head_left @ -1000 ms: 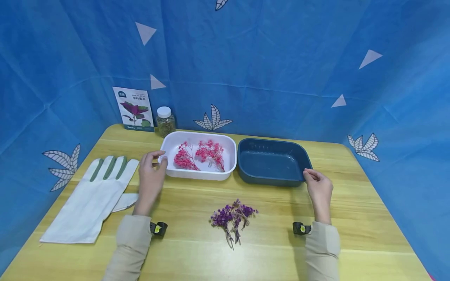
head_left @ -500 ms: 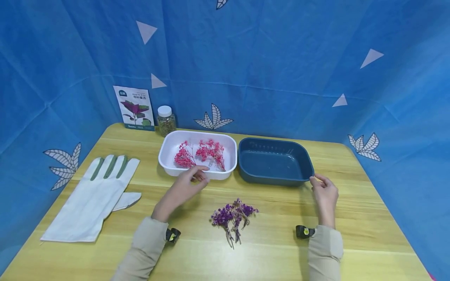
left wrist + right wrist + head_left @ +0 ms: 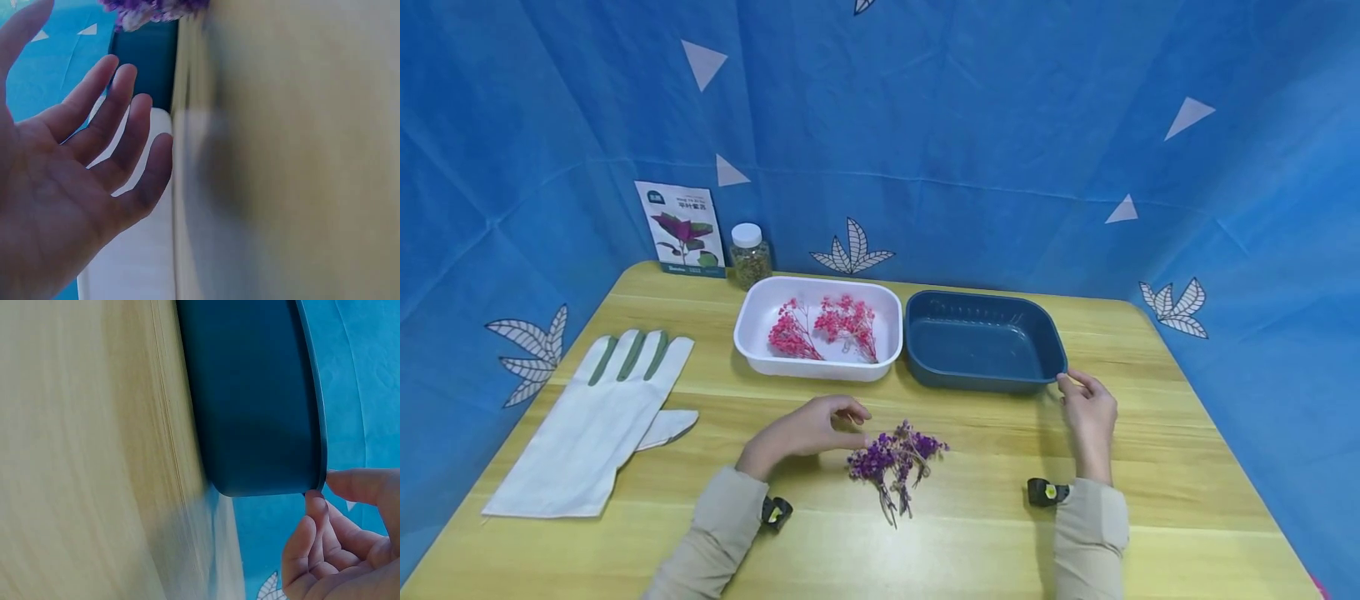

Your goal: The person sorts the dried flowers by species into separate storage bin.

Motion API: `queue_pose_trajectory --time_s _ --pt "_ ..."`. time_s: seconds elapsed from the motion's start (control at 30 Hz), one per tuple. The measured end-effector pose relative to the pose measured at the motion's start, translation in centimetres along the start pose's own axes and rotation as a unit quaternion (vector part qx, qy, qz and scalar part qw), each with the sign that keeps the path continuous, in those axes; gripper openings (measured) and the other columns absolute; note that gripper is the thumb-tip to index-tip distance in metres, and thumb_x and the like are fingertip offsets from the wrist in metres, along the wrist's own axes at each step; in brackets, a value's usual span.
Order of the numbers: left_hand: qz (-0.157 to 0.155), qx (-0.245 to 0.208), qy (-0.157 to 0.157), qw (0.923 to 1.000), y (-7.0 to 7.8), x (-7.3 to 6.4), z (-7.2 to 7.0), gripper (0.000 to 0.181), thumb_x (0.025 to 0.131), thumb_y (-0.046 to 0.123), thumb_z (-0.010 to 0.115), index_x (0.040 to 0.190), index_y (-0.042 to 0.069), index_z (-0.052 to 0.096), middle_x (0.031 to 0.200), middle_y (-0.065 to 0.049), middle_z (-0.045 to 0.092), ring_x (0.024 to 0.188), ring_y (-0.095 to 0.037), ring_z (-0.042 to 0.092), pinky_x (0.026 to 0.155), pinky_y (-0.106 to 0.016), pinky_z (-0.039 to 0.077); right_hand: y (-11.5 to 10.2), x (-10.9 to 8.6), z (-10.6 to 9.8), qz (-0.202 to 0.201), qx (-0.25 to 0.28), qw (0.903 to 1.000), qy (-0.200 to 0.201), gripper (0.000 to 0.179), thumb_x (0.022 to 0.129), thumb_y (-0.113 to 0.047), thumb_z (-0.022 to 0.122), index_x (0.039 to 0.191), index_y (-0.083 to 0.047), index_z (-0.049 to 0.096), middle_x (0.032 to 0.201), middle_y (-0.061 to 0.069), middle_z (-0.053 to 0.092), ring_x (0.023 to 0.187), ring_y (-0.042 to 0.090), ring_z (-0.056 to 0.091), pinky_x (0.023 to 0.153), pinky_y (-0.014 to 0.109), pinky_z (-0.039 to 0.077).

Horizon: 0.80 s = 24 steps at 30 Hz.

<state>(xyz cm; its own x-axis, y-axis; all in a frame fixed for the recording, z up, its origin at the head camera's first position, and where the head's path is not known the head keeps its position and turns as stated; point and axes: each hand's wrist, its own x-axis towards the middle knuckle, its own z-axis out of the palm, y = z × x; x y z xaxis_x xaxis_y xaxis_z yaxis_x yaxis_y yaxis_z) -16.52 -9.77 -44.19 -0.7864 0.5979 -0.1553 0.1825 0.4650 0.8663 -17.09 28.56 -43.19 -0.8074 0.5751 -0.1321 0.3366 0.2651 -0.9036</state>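
Two small sprigs of purple dried flowers (image 3: 901, 457) lie on the table in the head view. Just left of them is my left hand (image 3: 817, 427), its fingers loosely bent with nothing held, thumb tip right at the blossoms. The left wrist view shows its palm (image 3: 56, 181) and spread fingers, with purple blossoms at the top edge. My right hand (image 3: 1088, 410) pinches the near right corner of the dark blue basin (image 3: 985, 383); in the right wrist view, thumb and fingers meet at that basin's rim (image 3: 320, 444). The basin holds nothing.
A white basin (image 3: 820, 368) with pink dried flowers (image 3: 847, 321) stands left of the blue one. A white glove with green strips (image 3: 580, 442) lies at the left. Behind are a lidded jar (image 3: 751, 260) and a seed packet (image 3: 683, 229) against the blue cloth (image 3: 940, 125).
My left hand has left the white basin's left end and come right and nearer, to the purple flowers. My right hand has shifted slightly right and nearer, staying at the blue basin's corner.
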Motion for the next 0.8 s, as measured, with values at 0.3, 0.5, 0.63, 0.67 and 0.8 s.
queue_pose_trajectory --time_s 0.3,0.5,0.63,0.67,0.8 --pt "-0.018 0.012 -0.028 0.9994 -0.4 0.3 0.6 0.049 0.079 0.035 0.076 0.117 0.009 0.061 0.113 -0.003 0.063 0.105 -0.018 0.057 0.095 -0.037 0.046 0.0 -0.1 0.1 0.002 0.000 1.0000 -0.003 0.048 0.093 -0.032 0.059 0.131 -0.003 0.055 0.081 -0.010 0.063 0.071 0.004 0.059 0.059 0.016 0.045" --pt "-0.018 0.043 -0.043 0.9980 -0.3 0.2 1.0 0.047 0.074 0.037 0.078 0.110 0.010 0.065 0.106 0.001 0.063 0.099 -0.015 0.056 0.090 -0.034 0.047 0.0 0.0 0.1 -0.001 0.001 1.0000 -0.001 0.048 0.093 -0.031 0.059 0.131 -0.002 0.054 0.077 -0.013 0.062 0.069 0.003 0.058 0.058 0.015 0.044" --pt "-0.007 0.065 -0.049 0.9966 -0.5 0.4 1.2 0.045 0.073 0.035 0.080 0.106 0.008 0.067 0.102 0.002 0.063 0.091 -0.013 0.055 0.085 -0.032 0.047 0.0 0.0 0.1 -0.005 0.003 1.0000 0.000 0.047 0.093 -0.030 0.060 0.130 -0.002 0.054 0.074 -0.015 0.061 0.068 0.002 0.058 0.057 0.015 0.043" --pt "-0.005 0.071 -0.050 0.9962 -0.5 0.4 1.3 0.044 0.073 0.035 0.080 0.106 0.008 0.067 0.101 0.003 0.063 0.090 -0.012 0.055 0.084 -0.031 0.047 0.1 0.1 0.1 -0.006 0.003 1.0000 0.000 0.047 0.093 -0.030 0.060 0.130 -0.001 0.054 0.074 -0.015 0.061 0.067 0.002 0.057 0.056 0.015 0.043" --pt "0.003 0.087 -0.050 0.9949 -0.7 0.5 1.4 0.037 0.075 0.033 0.078 0.102 0.009 0.069 0.096 0.004 0.063 0.086 -0.011 0.053 0.081 -0.030 0.047 0.0 0.1 0.1 -0.005 0.000 1.0000 -0.002 0.048 0.093 -0.031 0.060 0.130 -0.002 0.054 0.075 -0.014 0.061 0.068 0.002 0.058 0.057 0.015 0.044"
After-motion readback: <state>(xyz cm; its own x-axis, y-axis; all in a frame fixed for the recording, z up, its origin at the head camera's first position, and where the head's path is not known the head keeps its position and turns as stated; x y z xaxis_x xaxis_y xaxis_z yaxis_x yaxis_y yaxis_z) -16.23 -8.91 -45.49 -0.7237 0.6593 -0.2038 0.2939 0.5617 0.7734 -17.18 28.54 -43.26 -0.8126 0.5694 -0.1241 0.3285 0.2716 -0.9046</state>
